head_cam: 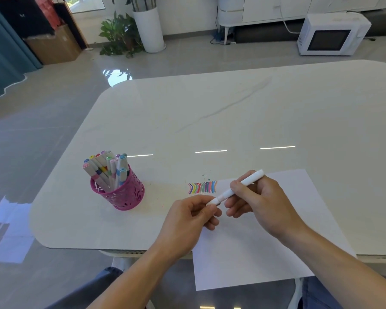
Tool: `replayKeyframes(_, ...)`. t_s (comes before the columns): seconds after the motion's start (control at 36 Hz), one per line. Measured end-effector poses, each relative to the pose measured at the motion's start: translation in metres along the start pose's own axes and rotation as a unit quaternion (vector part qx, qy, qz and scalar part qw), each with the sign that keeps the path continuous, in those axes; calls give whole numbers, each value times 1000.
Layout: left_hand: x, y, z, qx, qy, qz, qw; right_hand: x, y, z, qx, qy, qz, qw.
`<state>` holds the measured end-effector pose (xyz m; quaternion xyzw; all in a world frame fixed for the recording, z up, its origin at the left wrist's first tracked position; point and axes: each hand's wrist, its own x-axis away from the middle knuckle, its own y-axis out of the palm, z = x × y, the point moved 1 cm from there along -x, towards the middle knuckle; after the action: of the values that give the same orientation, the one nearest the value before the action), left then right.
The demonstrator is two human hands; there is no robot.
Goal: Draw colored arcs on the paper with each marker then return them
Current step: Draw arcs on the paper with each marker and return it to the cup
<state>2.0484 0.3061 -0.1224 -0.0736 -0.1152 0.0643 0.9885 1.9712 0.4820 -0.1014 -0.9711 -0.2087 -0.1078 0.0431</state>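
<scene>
Low and right of the middle of the frame, both hands hold a long white plastic marker (pixel 239 187) just above the white sheet of paper (pixel 254 253). The right hand (pixel 261 204) has its fingers curled round the marker's body. The left hand (pixel 187 217) pinches the small white cap (pixel 212 202) at the marker's low end between thumb and fingertips. A dark bit shows where cap meets body, so I think the cap is going on or coming off. I cannot tell which.

The marker is slanted. Its long line runs from lower left to upper right. The cap end points down and left, and the back end pokes up past the right hand.

A row of colored arcs (pixel 202 187) sits at the paper's upper left corner. If the cap is coming off, the next move needs a straight pull, then the tip set down beside the last arc. If it is going on, it needs a snug push, then a reach left to the pink metal mesh cup (pixel 120 195) of markers on the shiny white desk (pixel 210 112).
</scene>
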Motion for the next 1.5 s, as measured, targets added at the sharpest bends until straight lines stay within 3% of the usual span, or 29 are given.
replayKeyframes(0.28, -5, 3, 3, -182, 131, 90, 970, 0, 1, 0, -134, 52, -16, 989)
replayKeyframes(0.5, -4, -2, 5, -202, 145, 90, 964, 0, 4, 4, -160, 63, -26, 985)
replayKeyframes(0.67, -7, -16, 16, -84, 32, 23, 996, 0, 2, 1, -136, 110, -100, 980)
replayKeyframes(0.86, -6, -39, 27, 102, 14, 90, 991, -2, 1, 0, -129, 147, -60, 979)
replayKeyframes(1.0, -3, -57, 37, 145, 55, 153, 976, -4, 3, 2, -68, 150, -16, 986)
replayKeyframes(1.14, 6, -73, 51, 60, 150, 258, 953, -1, 5, 5, 25, 121, -32, 992)
replayKeyframes(1.28, 25, -94, 63, -111, 238, 368, 892, 3, 8, 8, 143, 58, -43, 987)
replayKeyframes(1.5, 33, -126, 67, -201, 300, 421, 832, 4, 8, 11, 166, 47, -46, 984)
